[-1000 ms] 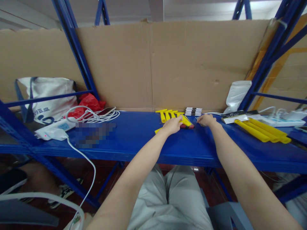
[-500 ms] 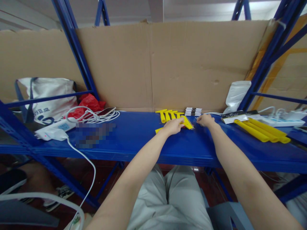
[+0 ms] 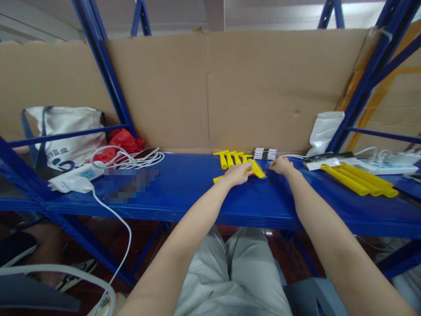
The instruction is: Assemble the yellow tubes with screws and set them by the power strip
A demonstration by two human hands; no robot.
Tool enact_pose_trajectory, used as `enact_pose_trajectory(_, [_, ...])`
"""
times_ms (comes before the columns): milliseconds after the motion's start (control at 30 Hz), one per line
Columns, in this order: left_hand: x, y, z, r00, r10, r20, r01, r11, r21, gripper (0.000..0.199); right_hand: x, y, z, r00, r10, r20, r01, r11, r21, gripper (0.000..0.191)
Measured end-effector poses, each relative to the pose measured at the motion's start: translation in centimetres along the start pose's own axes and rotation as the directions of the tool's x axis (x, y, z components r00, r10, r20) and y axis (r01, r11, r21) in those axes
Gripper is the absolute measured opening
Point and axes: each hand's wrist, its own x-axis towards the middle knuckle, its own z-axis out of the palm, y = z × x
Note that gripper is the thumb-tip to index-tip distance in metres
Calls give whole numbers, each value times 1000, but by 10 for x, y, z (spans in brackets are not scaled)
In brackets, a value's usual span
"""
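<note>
My left hand (image 3: 239,174) is closed round a yellow scraper (image 3: 257,169), whose wide blade end points right and whose handle end shows left of my wrist. Just right of that blade, my right hand (image 3: 280,166) has its fingers pinched together low over the blue shelf (image 3: 184,184); anything between them is too small to make out. Behind my left hand several yellow T-shaped tools (image 3: 222,159) lie in a row. A small stack of white and black boxes (image 3: 265,153) stands behind the gap between my hands.
Yellow tubes (image 3: 358,180) and a black-and-white package (image 3: 320,160) lie at the right, near a white power strip (image 3: 388,166). To the left are another power strip (image 3: 86,172), coiled white cables (image 3: 144,160), a red bag (image 3: 123,140) and a cloth bag (image 3: 74,131). Cardboard (image 3: 263,87) stands behind.
Both hands stay nearly where they were, with only a very slight shift of my right hand. At the lower left, another person's foot has moved a little.
</note>
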Motion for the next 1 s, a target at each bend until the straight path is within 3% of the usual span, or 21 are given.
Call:
enact_pose_trajectory(400, [-2, 2, -1, 1000, -7, 8, 7, 1000, 0, 20, 3, 2, 5, 999, -3, -35, 4, 1000, 24, 17])
enact_pose_trajectory(1000, [-3, 4, -3, 1000, -7, 10, 8, 1000, -7, 20, 6, -1, 9, 997, 80, 7, -80, 989, 127, 19])
